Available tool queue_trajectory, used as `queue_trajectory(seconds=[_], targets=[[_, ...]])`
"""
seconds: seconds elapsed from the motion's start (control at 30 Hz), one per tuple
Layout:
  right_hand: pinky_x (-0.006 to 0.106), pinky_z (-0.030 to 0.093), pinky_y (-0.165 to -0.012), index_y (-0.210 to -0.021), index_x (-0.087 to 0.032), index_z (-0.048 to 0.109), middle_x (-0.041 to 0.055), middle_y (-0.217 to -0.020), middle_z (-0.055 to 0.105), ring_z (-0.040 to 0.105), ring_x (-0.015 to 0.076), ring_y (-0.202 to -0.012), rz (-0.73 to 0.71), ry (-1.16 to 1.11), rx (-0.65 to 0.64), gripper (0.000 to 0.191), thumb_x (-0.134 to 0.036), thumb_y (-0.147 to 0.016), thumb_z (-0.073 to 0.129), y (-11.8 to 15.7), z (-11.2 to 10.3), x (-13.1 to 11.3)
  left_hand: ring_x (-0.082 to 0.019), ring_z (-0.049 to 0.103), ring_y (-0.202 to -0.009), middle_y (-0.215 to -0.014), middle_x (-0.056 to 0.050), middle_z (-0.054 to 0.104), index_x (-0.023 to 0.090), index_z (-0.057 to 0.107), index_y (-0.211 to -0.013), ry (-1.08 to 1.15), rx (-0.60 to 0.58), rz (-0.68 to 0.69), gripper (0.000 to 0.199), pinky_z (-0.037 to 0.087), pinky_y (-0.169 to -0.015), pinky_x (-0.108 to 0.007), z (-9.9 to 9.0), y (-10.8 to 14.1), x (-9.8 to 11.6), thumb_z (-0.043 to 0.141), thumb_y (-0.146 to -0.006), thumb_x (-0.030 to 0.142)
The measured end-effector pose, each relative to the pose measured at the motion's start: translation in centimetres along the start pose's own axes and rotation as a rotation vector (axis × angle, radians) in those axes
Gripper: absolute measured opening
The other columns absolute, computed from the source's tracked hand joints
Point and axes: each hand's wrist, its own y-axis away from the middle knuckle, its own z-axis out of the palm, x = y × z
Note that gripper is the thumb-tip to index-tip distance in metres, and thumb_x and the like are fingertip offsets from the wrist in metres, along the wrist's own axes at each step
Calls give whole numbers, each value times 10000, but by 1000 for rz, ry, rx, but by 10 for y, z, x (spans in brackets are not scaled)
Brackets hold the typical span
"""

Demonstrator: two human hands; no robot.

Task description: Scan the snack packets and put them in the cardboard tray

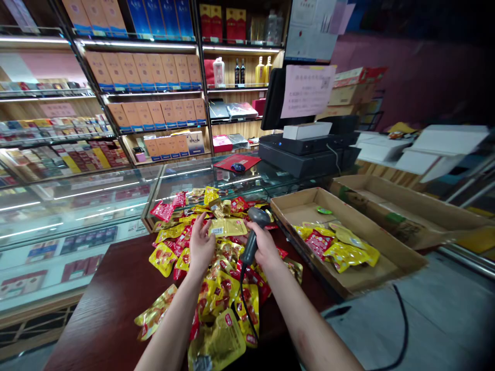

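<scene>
My right hand [263, 243] is wrapped round the grip of a dark handheld barcode scanner [250, 247], its cable hanging down over the pile. Across from it, my left hand [201, 245] has its fingers apart, right beside the left end of a gold snack packet [229, 228] with a barcode. Whether the fingers touch that packet I cannot tell. Under and around both hands spreads a heap of shiny yellow, gold and red snack packets [222, 291]. A larger gold packet [217, 340] lies at the near edge, between my forearms.
An open cardboard box [390, 275] on the right holds several yellow and red packets; another cardboard box [410, 226] stands behind it. A monitor [273, 100] sits on a black cash drawer [305, 159]. Glass display counters [104, 198] run left, with stocked shelves behind.
</scene>
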Motion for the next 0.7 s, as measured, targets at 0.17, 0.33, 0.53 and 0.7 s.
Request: queue_trajectory(seconds=[0.17, 0.33, 0.53, 0.7], targets=[[210, 441, -509, -718, -177, 578, -61, -549, 562, 549, 117, -547, -131, 254, 100, 239, -203, -528, 721, -8, -3, 6, -263, 430, -1291, -1513, -90, 287, 336, 406, -1374, -12, -78, -71, 792, 491, -811, -213, -4, 7, 14, 641, -688, 17], [225, 446, -596, -787, -171, 615, -51, -625, 622, 575, 129, -613, -259, 470, -69, 255, -191, -543, 690, -8, 0, -7, -231, 648, -920, -1100, -130, 675, 176, 653, -1125, -254, -386, -287, 558, 505, -780, -302, -17, -24, 37, 806, -592, 243], [267, 465, -715, -875, -161, 635, -10, -770, 680, 604, 158, -726, -380, 618, -209, 346, -142, -534, 689, 1, 14, -20, -127, 562, -552, -545, 14, 607, 164, 688, -662, -475, -701, -409, 286, 416, -515, -207, -13, -63, 39, 835, -499, 349], [281, 469, -758, -815, -167, 649, -19, -724, 663, 599, 156, -730, -367, 630, -142, 232, -183, -586, 677, 12, 13, -24, -107, 556, -543, -581, 11, 624, 175, 689, -701, -401, -651, -456, 311, 404, -481, -188, -9, -78, 27, 840, -498, 358]])
